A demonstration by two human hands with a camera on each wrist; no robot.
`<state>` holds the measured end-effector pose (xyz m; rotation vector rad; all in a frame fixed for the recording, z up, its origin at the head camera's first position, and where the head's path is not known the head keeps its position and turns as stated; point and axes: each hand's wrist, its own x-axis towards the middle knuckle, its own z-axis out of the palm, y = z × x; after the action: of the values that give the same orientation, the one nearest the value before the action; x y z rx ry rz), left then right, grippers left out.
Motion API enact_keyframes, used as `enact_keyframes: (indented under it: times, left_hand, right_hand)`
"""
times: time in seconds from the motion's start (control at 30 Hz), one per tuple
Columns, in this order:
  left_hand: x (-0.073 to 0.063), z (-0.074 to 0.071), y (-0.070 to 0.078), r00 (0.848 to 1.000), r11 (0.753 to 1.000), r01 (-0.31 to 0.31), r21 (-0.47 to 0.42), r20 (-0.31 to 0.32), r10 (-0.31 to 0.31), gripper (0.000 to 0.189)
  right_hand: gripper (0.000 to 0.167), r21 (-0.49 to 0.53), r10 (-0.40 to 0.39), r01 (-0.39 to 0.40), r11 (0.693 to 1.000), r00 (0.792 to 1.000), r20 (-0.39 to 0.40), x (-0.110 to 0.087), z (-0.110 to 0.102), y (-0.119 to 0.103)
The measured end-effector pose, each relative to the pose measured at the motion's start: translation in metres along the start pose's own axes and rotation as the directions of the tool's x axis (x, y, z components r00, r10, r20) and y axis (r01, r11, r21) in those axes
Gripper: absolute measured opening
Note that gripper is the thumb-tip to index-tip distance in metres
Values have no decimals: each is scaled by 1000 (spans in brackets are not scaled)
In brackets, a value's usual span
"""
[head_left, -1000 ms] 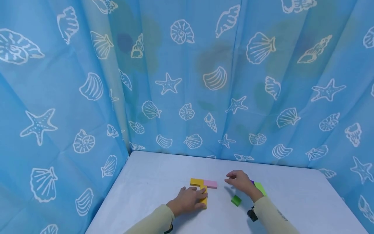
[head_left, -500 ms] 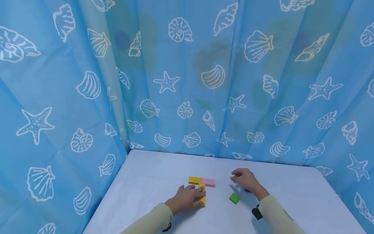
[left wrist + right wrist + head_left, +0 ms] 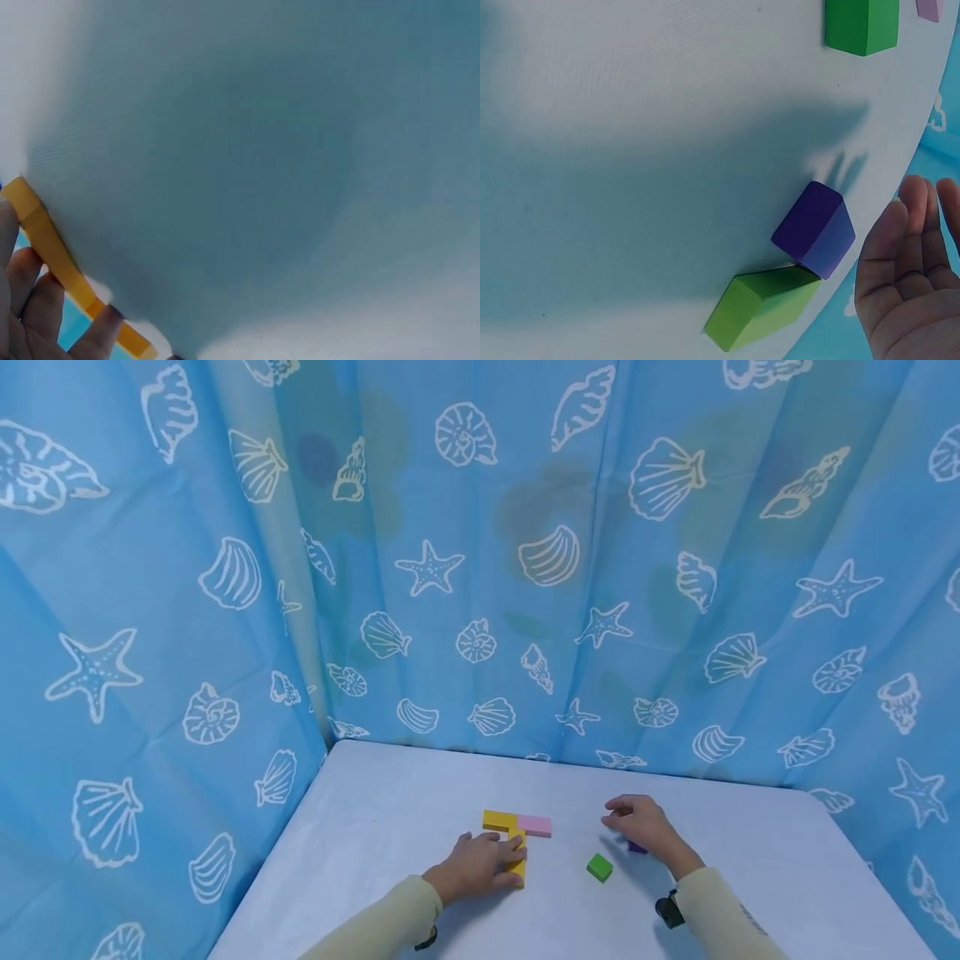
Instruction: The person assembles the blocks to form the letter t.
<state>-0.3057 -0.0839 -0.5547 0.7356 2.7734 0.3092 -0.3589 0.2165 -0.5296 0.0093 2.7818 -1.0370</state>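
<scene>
My left hand (image 3: 474, 865) rests with spread fingers on an upright-running yellow block (image 3: 518, 869), partly covering it. Its far end meets another yellow block (image 3: 498, 820), and a pink block (image 3: 535, 826) lies in line with that one. In the left wrist view the fingers sit along the yellow block (image 3: 56, 255). My right hand (image 3: 643, 823) hovers with bent, loose fingers and nothing in them. Beneath it a purple block (image 3: 817, 229) touches a light green block (image 3: 763, 306), which the hand and arm hide in the head view.
A small green block (image 3: 599, 867) lies on the white table (image 3: 420, 793) between the hands. Blue curtains (image 3: 465, 610) with white shell prints hang behind the table and along its left side.
My right hand has drawn off to the right, away from the pink block, now covering the light green block. The left hand has stayed on the yellow block. The head view shifted slightly.
</scene>
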Motion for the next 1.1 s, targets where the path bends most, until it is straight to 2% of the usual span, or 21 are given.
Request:
enact_keyframes:
  times: [0.27, 0.43, 0.7, 0.9, 1.1]
  left_hand:
    - [2, -1, 2, 1000, 1000, -1, -4, -2, 1, 53]
    - [1, -2, 2, 1000, 1000, 20, 3, 4, -20, 54]
    - [1, 1, 1, 1000, 1000, 17, 6, 5, -17, 54]
    - [-3, 3, 1, 1000, 1000, 23, -8, 19, -23, 53]
    - [2, 1, -2, 1000, 1000, 9, -4, 8, -9, 53]
  right_hand:
    - [41, 37, 8, -8, 999, 1000, -11, -1, -4, 5]
    - [42, 53, 8, -7, 999, 1000, -23, -4, -6, 7]
    - [37, 0, -14, 14, 1000, 998, -61, -9, -7, 11]
    - [37, 15, -14, 15, 1000, 998, -60, -14, -5, 13]
    - [36, 16, -2, 3, 1000, 998, -70, -11, -8, 14]
